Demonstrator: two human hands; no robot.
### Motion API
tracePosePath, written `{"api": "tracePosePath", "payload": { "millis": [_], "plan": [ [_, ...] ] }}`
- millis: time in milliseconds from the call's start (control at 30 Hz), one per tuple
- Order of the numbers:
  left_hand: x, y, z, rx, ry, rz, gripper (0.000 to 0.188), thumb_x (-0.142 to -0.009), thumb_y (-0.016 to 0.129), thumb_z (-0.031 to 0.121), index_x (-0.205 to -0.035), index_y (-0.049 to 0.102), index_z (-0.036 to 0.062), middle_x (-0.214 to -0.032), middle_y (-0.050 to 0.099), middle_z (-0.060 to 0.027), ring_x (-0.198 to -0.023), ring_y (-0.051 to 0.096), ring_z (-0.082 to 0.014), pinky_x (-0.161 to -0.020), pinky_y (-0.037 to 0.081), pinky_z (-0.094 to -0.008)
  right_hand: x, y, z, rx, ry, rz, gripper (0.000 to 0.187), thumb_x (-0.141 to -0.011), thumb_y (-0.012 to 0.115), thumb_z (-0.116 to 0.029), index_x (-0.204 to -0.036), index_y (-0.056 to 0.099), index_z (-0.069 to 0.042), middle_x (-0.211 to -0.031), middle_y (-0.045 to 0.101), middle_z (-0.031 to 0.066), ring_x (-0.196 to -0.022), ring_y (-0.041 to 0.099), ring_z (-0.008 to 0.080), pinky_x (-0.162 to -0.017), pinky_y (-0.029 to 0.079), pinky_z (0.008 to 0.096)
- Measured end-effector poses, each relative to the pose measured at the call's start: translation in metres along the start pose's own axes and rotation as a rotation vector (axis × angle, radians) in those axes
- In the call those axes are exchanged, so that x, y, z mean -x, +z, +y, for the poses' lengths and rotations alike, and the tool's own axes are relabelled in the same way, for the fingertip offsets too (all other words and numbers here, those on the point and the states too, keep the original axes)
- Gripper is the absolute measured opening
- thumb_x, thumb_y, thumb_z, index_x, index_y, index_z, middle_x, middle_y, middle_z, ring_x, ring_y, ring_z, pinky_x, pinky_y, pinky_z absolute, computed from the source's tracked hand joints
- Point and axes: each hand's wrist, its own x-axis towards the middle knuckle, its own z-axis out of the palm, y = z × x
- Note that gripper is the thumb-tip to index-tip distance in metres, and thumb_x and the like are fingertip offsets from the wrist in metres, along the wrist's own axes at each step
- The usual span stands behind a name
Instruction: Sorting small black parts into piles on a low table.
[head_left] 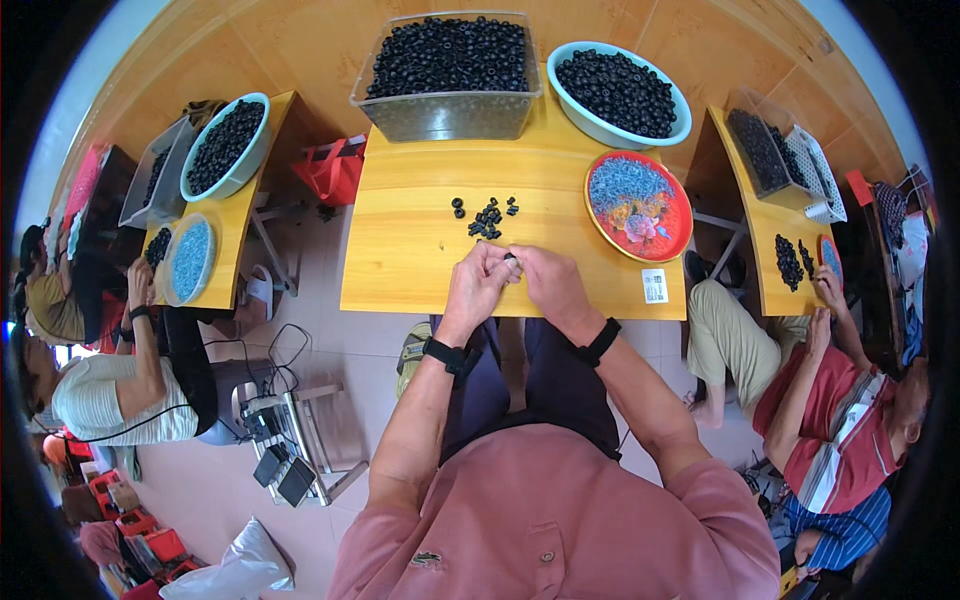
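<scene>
My left hand [478, 287] and my right hand [556, 290] meet just above the front edge of the yellow wooden table [420, 200]. Their closed fingertips pinch a small black part [511, 257] between them; the fingers cover most of it. Just beyond my hands lies a loose pile of small black parts [487, 220], with a few more beside it. To the right, a round red tray with a flower pattern [662, 240] carries many small bluish clear pieces [625, 187].
At the table's back stand a clear plastic bin [450, 118] and a pale blue basin [598, 128], both full of black ring-shaped parts. A white label [654, 286] sits at the front right corner. People work at tables left [228, 240] and right [790, 290]. A metal stool [300, 440] with cables stands on the floor.
</scene>
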Motion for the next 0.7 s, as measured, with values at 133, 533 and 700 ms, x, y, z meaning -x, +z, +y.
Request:
{"api": "tracePosePath", "payload": {
  "millis": [133, 533, 700],
  "plan": [
    [0.003, 0.006, 0.008, -0.191, 0.070, 0.020, 0.014, -0.099, 0.065, 0.006, -0.107, 0.058, -0.0031, -0.083, 0.068, -0.0059, -0.077, 0.066, -0.0103, -0.072, 0.054, -0.0265, 0.004, -0.001, 0.021, -0.065, 0.154, -0.031, 0.016, -0.092, 0.062, -0.008, -0.104, 0.069, 0.000, -0.085, 0.072, 0.0181, -0.077, 0.072, 0.0324, -0.068, 0.056, 0.0376],
    [0.008, 0.013, 0.002, -0.425, 0.179, 0.128, 0.025, -0.087, 0.080, 0.008, -0.103, 0.064, -0.0006, -0.073, 0.062, -0.0020, -0.067, 0.054, -0.0069, -0.063, 0.050, -0.0252, 0.007, -0.002, 0.040, -0.607, 0.471, -0.070, 0.014, -0.091, 0.064, -0.004, -0.103, 0.065, 0.003, -0.086, 0.072, 0.0061, -0.080, 0.066, 0.0090, -0.072, 0.052, 0.0253],
    [0.011, 0.016, 0.009, -0.432, 0.204, 0.119, 0.025, -0.087, 0.080, 0.009, -0.107, 0.068, 0.0000, -0.070, 0.059, -0.0012, -0.065, 0.053, -0.0075, -0.062, 0.049, -0.0254, 0.009, -0.003, 0.045, -0.650, 0.472, -0.103, 0.012, -0.093, 0.064, -0.005, -0.102, 0.064, 0.004, -0.086, 0.071, 0.0062, -0.080, 0.065, 0.0090, -0.071, 0.052, 0.0248]
  ]
}}
